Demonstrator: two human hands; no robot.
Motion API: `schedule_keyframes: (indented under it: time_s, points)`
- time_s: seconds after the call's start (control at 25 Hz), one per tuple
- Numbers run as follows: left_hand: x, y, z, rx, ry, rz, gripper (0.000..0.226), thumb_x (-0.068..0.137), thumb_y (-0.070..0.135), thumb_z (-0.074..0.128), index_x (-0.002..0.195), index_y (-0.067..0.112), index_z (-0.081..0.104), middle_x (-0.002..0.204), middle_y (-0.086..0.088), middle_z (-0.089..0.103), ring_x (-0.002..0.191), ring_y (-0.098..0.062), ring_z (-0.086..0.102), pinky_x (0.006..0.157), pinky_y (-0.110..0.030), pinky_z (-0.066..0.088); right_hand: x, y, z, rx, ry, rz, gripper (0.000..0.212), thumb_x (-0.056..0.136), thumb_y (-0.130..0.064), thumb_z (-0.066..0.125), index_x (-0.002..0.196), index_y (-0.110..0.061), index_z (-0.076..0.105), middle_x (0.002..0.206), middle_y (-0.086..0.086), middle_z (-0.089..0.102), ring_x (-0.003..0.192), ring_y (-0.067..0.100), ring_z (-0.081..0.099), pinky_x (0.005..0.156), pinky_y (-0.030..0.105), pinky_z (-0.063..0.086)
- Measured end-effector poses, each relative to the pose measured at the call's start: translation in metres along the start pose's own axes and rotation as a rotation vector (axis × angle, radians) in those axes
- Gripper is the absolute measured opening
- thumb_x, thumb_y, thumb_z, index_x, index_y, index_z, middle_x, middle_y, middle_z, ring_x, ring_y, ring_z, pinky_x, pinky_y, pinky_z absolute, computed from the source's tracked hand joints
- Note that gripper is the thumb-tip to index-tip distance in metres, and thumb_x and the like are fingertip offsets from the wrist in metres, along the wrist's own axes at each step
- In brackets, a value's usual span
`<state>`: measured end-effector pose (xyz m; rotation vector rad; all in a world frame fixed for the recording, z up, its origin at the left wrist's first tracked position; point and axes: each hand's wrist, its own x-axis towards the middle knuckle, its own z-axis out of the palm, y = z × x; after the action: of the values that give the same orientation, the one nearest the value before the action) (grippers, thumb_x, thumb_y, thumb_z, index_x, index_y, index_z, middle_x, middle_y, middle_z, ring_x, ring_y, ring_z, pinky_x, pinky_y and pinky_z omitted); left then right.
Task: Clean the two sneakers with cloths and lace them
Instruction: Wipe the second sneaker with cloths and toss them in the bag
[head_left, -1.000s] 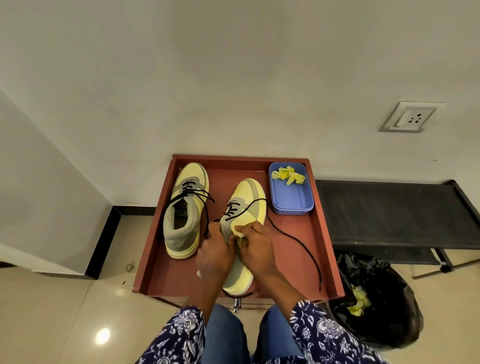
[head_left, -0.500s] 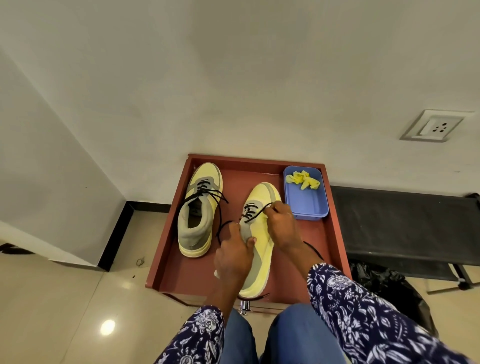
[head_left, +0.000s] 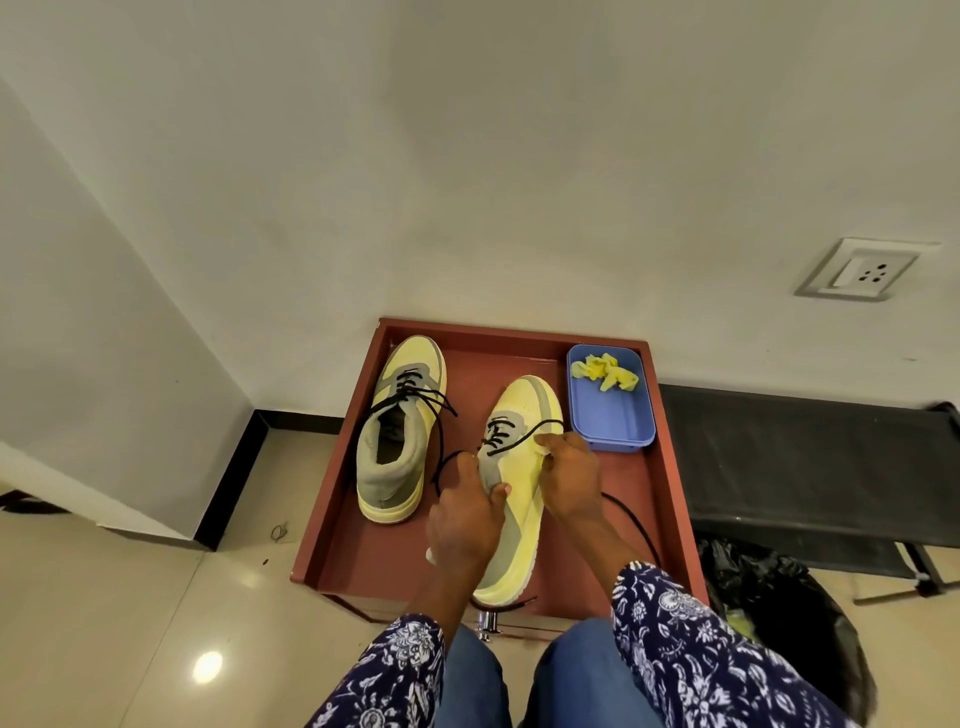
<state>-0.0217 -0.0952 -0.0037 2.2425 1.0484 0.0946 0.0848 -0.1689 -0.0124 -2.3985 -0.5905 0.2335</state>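
red tray (head_left: 670, 467) against the wall, two yellow-grey sneakers in it, both lying lengthwise front to back, toes toward the wall, heels toward the person. left sneaker (head_left: 400, 436) stands alone near the tray's left wall, black lace through its eyelets, ends loose. right sneaker (head_left: 519, 493) in the tray's middle, long axis tilted a little so the toe leans right. left hand (head_left: 467, 519) closed over the collar and tongue of the right sneaker, thumb on top. right hand (head_left: 571, 473) pinched shut on the black lace (head_left: 524, 439) just beside the upper eyelets; lace tail runs out right behind the wrist. blue tub (head_left: 613, 415) in the far right corner holds a crumpled yellow cloth (head_left: 605, 371).
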Motion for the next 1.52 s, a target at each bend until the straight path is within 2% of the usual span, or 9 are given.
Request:
schedule_keyframes:
  time_s: [0.12,0.28,0.56,0.8,0.96,1.12,1.32,1.4,1.52]
  points:
    - [0.001,-0.001,0.002,-0.017,0.008,0.002,0.042,0.09,0.042,0.049,0.118,0.014,0.034,0.108,-0.017,0.062,0.097,-0.042,0.058,0.077,-0.039,0.045,-0.018,-0.002,0.002,0.079,-0.003,0.011,0.051,0.069,-0.005,0.034,0.109,0.003,0.065,0.108,0.023,0.061,0.101,0.036,0.058,0.086,0.024,0.04]
    - [0.007,-0.013,0.001,-0.117,0.041,0.006,0.04,0.088,0.039,0.054,0.107,0.01,0.035,0.1,-0.019,0.063,0.09,-0.04,0.061,0.069,-0.04,0.046,-0.037,-0.011,0.006,0.132,-0.018,0.007,0.042,0.076,0.0,0.04,0.11,0.001,0.065,0.108,0.02,0.06,0.101,0.031,0.059,0.082,0.007,0.03]
    - [0.003,-0.019,-0.01,-0.303,0.095,-0.094,0.036,0.085,0.037,0.061,0.086,0.012,0.036,0.078,-0.005,0.052,0.076,-0.027,0.055,0.06,-0.03,0.036,-0.059,-0.026,0.013,0.164,-0.085,0.006,0.036,0.086,0.003,0.046,0.117,-0.006,0.062,0.119,0.013,0.06,0.109,0.027,0.057,0.094,0.025,0.043]
    - [0.003,-0.006,-0.005,-0.322,0.085,-0.128,0.035,0.081,0.035,0.066,0.072,0.012,0.042,0.067,0.0,0.047,0.07,-0.024,0.048,0.06,-0.029,0.031,-0.077,-0.019,0.005,0.177,-0.103,0.082,0.034,0.087,0.002,0.046,0.116,-0.006,0.063,0.117,0.01,0.061,0.105,0.019,0.056,0.08,0.003,0.029]
    - [0.0,0.006,-0.004,-0.31,0.082,-0.147,0.039,0.084,0.029,0.063,0.062,0.017,0.033,0.067,-0.004,0.046,0.07,-0.026,0.045,0.061,-0.03,0.03,-0.08,-0.007,-0.01,0.143,-0.101,0.074,0.036,0.084,0.004,0.048,0.115,-0.007,0.064,0.117,0.01,0.063,0.107,0.019,0.058,0.081,0.004,0.029]
    - [-0.009,0.014,-0.014,-0.407,0.116,-0.153,0.039,0.084,0.026,0.063,0.061,0.015,0.033,0.06,0.001,0.041,0.066,-0.024,0.043,0.06,-0.031,0.029,-0.073,0.001,-0.035,0.16,-0.014,0.086,0.035,0.083,0.004,0.05,0.113,-0.005,0.065,0.114,0.012,0.066,0.107,0.025,0.059,0.09,0.02,0.04]
    - [-0.017,0.026,-0.039,-0.565,0.177,-0.06,0.04,0.083,0.024,0.066,0.06,0.014,0.035,0.057,0.0,0.039,0.055,-0.015,0.036,0.056,-0.031,0.03,-0.05,-0.014,-0.073,0.232,0.193,0.061,0.024,0.088,-0.004,0.055,0.109,-0.003,0.066,0.105,0.013,0.067,0.099,0.028,0.062,0.083,0.028,0.046]
    - [-0.023,0.031,-0.047,-0.615,0.202,-0.022,0.04,0.083,0.024,0.067,0.06,0.014,0.035,0.056,0.001,0.039,0.054,-0.014,0.035,0.055,-0.03,0.031,-0.041,-0.029,-0.092,0.275,0.281,0.037,0.022,0.09,-0.005,0.052,0.107,-0.001,0.066,0.105,0.016,0.066,0.098,0.029,0.061,0.081,0.026,0.046]
    - [-0.034,0.036,-0.055,-0.66,0.221,0.048,0.04,0.082,0.023,0.068,0.059,0.016,0.035,0.054,0.001,0.038,0.052,-0.014,0.034,0.056,-0.03,0.033,-0.021,-0.049,-0.121,0.263,0.351,-0.027,0.022,0.091,-0.003,0.048,0.102,0.002,0.067,0.102,0.019,0.067,0.096,0.031,0.061,0.068,0.007,0.035]
